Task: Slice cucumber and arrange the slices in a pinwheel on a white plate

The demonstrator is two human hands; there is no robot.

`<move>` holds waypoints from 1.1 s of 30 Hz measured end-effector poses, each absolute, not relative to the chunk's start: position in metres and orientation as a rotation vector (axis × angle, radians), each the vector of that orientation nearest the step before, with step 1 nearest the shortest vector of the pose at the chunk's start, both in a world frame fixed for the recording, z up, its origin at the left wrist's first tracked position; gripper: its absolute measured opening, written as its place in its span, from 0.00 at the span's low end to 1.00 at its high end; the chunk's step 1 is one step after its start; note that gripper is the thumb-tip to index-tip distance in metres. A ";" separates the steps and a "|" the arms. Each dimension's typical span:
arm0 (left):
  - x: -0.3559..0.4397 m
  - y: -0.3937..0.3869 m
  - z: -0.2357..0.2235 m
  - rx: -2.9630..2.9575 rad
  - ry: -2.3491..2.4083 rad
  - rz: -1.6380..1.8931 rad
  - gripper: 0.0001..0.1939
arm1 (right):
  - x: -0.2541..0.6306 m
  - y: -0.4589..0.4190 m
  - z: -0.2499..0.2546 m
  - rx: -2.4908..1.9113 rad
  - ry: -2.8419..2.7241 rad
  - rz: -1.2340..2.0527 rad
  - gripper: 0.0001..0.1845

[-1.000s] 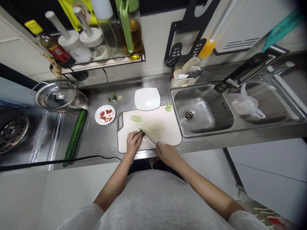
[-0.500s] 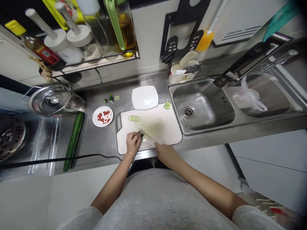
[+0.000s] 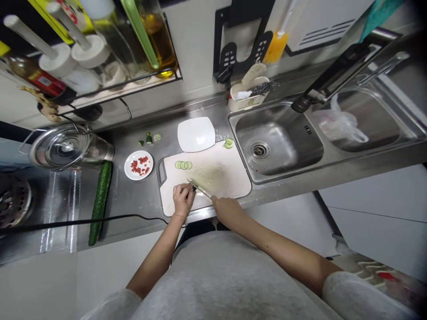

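Note:
My left hand [image 3: 183, 198] rests on the near left part of the white cutting board [image 3: 233, 178], fingers curled over a small dark green piece of cucumber [image 3: 194, 188], mostly hidden. My right hand [image 3: 228, 211] is closed round the handle of a knife [image 3: 203, 190]. Its blade slants up and left across the board, with the tip by my left fingers. Several thin cucumber slices [image 3: 183, 165] lie overlapping on the board's upper left. More slices [image 3: 228, 143] sit at its upper right corner. A white plate [image 3: 196, 134] stands just behind the board.
Left of the board are a small plate of red bits [image 3: 138, 165], cucumber ends [image 3: 148, 138] and a whole cucumber [image 3: 100, 202]. A black cord [image 3: 126, 216] crosses the counter's front. The steel sink [image 3: 276, 146] lies right, and a lidded pot [image 3: 71, 146] stands far left.
The view has shifted slightly, so the scene sits a little further left. Both hands keep their places at the board, left on the cucumber piece, right on the knife.

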State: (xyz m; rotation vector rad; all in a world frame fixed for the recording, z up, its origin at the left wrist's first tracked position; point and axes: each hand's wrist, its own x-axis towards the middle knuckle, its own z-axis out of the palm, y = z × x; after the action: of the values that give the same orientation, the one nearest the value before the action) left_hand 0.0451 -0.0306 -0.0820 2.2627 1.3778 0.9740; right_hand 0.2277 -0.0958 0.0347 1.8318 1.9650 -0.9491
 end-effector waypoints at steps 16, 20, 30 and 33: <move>0.044 -0.032 -0.086 2.281 1.388 0.945 0.08 | 0.226 -0.092 0.032 1.824 1.997 -0.969 0.14; 0.044 -0.032 -0.085 2.304 1.383 0.947 0.07 | 0.225 -0.088 0.030 1.809 1.981 -0.979 0.14; 0.044 -0.031 -0.087 2.271 1.354 0.950 0.08 | 0.230 -0.084 0.023 1.794 2.002 -0.999 0.14; 0.043 -0.030 -0.087 2.267 1.355 0.944 0.07 | 0.232 -0.082 0.022 1.775 2.029 -0.991 0.13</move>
State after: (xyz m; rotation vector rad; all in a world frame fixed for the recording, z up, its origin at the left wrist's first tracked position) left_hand 0.0434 -0.0304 -0.0874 2.2671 1.3552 0.9444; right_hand 0.2325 -0.0825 0.0216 1.7746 2.0287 -0.9910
